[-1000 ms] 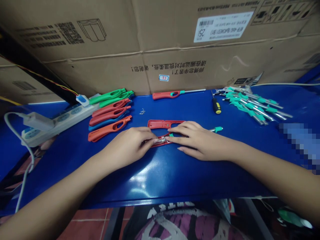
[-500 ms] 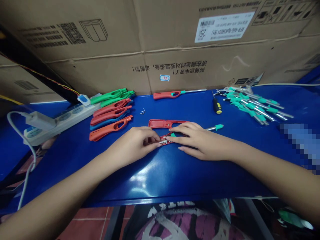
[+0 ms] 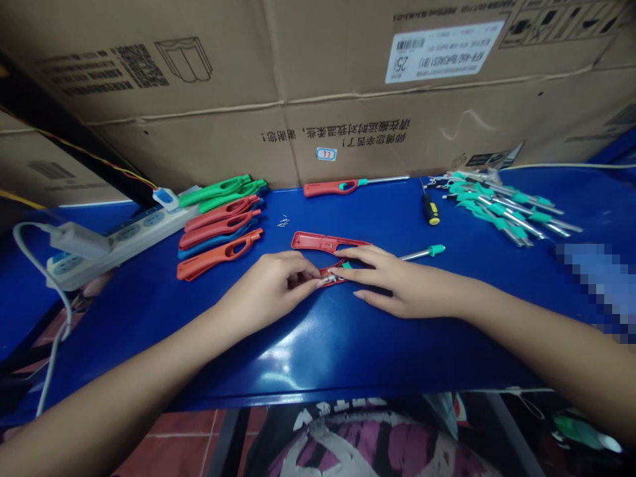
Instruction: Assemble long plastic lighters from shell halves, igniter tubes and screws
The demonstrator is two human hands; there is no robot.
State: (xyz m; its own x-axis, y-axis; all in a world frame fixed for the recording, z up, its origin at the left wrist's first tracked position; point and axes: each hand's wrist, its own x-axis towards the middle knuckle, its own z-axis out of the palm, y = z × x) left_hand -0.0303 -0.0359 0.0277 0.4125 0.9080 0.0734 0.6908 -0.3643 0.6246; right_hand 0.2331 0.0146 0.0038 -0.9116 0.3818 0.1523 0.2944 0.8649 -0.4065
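A red gas lighter half-shell (image 3: 342, 281) lies under both hands, with a silvery metal part (image 3: 328, 279) and a green piece in it. At its left end my left hand (image 3: 278, 281) is closed, thumb and fingers pinching the metal part. My right hand (image 3: 392, 281) holds the shell from the right, index and middle fingers stretched over it, the thumb on the near side. Beyond the hands lies the matching red half-shell (image 3: 318, 241), inner side up. A metal lighter tube (image 3: 416, 254) with a green tip sticks out past my right hand; its inner end is hidden.
Red, orange, blue and green handle shells (image 3: 218, 255) are stacked at left beside a power strip (image 3: 126, 235). Tiny screws (image 3: 283, 222), a red lighter (image 3: 330, 188) and a screwdriver (image 3: 431, 211) lie at the back. Several lighter tubes (image 3: 507, 209) are piled right, before a cardboard box (image 3: 199, 142).
The far half-shell has shifted slightly left and tilted. My left fingers have moved slightly right on the metal part; the right hand has barely moved.
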